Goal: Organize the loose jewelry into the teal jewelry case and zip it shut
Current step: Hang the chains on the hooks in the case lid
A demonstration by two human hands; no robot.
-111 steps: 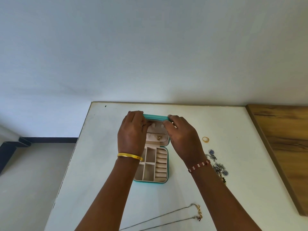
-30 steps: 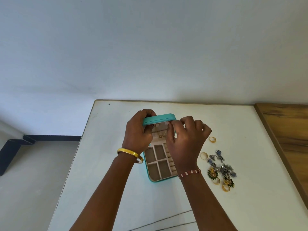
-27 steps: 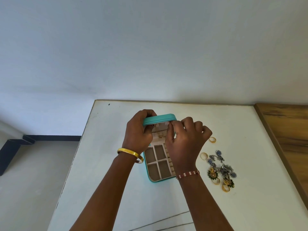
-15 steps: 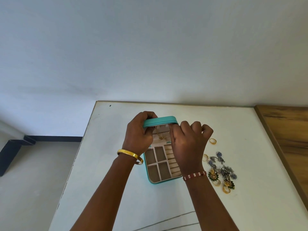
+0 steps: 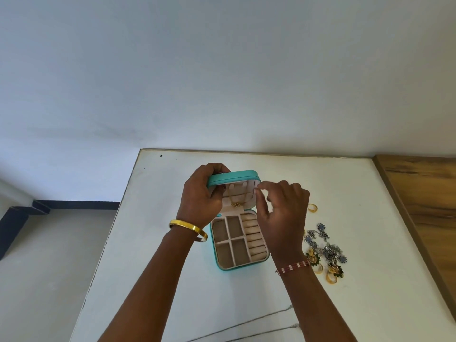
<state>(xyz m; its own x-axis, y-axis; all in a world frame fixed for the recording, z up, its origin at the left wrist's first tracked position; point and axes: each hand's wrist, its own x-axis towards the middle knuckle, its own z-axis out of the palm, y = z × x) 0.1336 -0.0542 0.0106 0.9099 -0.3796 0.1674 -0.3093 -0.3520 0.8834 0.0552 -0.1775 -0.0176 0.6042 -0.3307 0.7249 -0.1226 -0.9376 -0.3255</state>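
While the teal jewelry case is standing open on the white desk, its lid is being held upright by the left hand, fingers curling round the lid's left edge. Right hand is hovering beside the lid's right corner, fingers loosely bent, holding nothing visible. A gold pendant chain is hanging inside the lid. Loose earrings and rings are lying to the case's right; thin chains are lying near the front edge.
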